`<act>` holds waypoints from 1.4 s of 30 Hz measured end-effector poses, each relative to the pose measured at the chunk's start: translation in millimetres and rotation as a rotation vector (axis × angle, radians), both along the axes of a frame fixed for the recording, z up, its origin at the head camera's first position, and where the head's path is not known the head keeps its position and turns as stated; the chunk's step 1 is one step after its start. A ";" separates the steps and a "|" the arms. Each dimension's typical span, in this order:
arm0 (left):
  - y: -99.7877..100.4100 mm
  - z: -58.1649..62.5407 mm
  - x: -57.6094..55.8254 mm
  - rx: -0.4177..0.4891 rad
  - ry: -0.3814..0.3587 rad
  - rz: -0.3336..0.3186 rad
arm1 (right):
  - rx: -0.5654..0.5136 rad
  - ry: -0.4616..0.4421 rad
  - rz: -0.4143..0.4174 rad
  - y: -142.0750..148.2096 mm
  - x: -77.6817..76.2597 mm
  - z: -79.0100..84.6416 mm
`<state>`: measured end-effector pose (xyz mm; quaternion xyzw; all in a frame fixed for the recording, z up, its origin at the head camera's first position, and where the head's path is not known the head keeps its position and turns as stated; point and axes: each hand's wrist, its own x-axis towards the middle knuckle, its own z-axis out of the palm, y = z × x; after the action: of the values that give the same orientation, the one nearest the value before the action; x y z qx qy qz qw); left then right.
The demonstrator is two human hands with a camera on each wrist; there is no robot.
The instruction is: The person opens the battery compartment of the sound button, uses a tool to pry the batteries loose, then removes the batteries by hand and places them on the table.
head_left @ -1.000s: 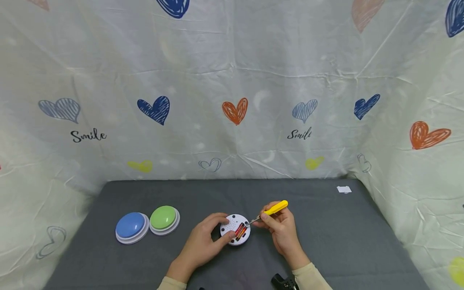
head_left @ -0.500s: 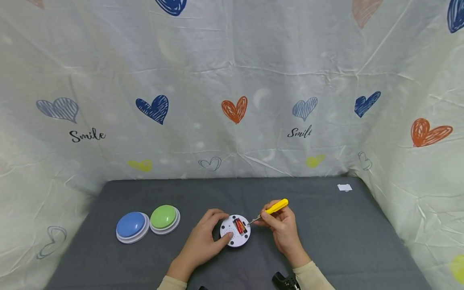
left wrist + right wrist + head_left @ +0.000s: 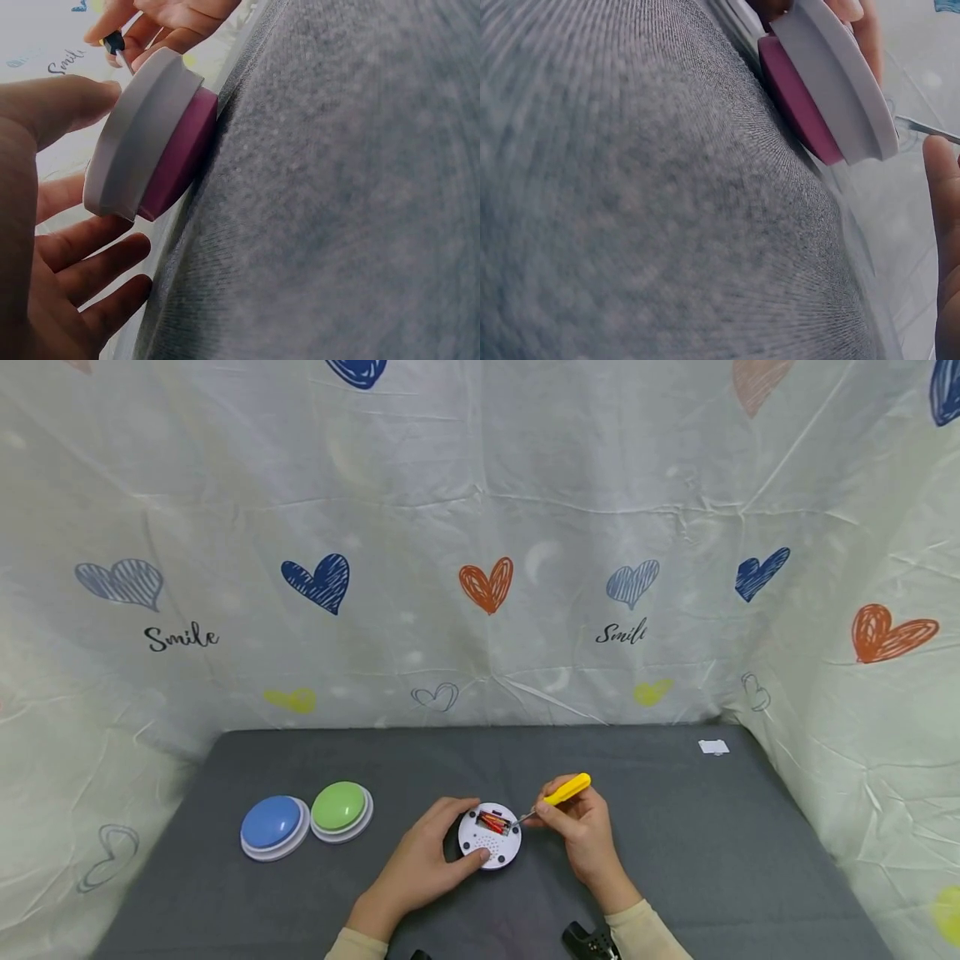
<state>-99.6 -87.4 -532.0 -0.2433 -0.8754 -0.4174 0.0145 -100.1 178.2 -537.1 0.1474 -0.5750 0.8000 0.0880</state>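
A round push-button (image 3: pixel 502 844) lies upside down on the table in the head view, its white underside up. Red batteries (image 3: pixel 492 822) show in an open slot there. Both wrist views show its pink dome (image 3: pixel 181 159) facing down against the dark cloth. My left hand (image 3: pixel 422 862) grips the white rim between thumb and fingers. In my right hand (image 3: pixel 583 837) I pinch a screwdriver (image 3: pixel 568 789) by its yellow handle. Its metal shaft (image 3: pixel 922 129) slants down to the left, with the tip right at the end of the batteries.
To the left stand a blue push-button (image 3: pixel 271 823) and a green push-button (image 3: pixel 338 807), dome up and side by side. A small white piece (image 3: pixel 713 747) lies at the table's far right. A heart-printed curtain (image 3: pixel 555 635) surrounds the dark table (image 3: pixel 675 860).
The upside-down push-button has turned counterclockwise under my left hand, so its battery slot moved from lower right to the top. The screwdriver has stayed close to its right side.
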 end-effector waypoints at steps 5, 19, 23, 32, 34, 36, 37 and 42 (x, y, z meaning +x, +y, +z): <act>0.4 -0.8 -0.3 -0.006 0.022 0.003 | 0.075 0.035 -0.032 -2.7 1.3 3.0; 3.0 -0.9 0.5 -0.068 -0.104 0.010 | 0.279 0.102 -0.100 -8.9 7.1 6.2; 3.7 -0.5 0.9 -0.069 -0.114 0.002 | 0.339 0.143 -0.102 -9.9 7.7 6.3; 5.4 -1.5 1.2 -0.056 -0.115 -0.009 | 0.409 0.245 -0.112 -11.6 7.8 6.8; 5.2 -1.5 1.0 -0.050 -0.116 -0.010 | 0.418 0.263 -0.118 -13.2 8.0 7.1; 4.9 -1.2 0.8 -0.046 -0.117 -0.008 | 0.419 0.272 -0.122 -14.2 7.7 6.9; 4.9 -1.0 0.7 -0.046 -0.119 -0.007 | 0.415 0.275 -0.123 -14.4 7.5 6.5; 5.9 -0.4 0.8 -0.048 -0.130 0.001 | 0.374 0.239 -0.123 -13.1 6.8 4.9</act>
<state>-98.8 -81.5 -532.4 -0.2154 -0.8845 -0.4111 -0.0480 -93.3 165.1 -532.1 0.2194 -0.7068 0.6494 0.1750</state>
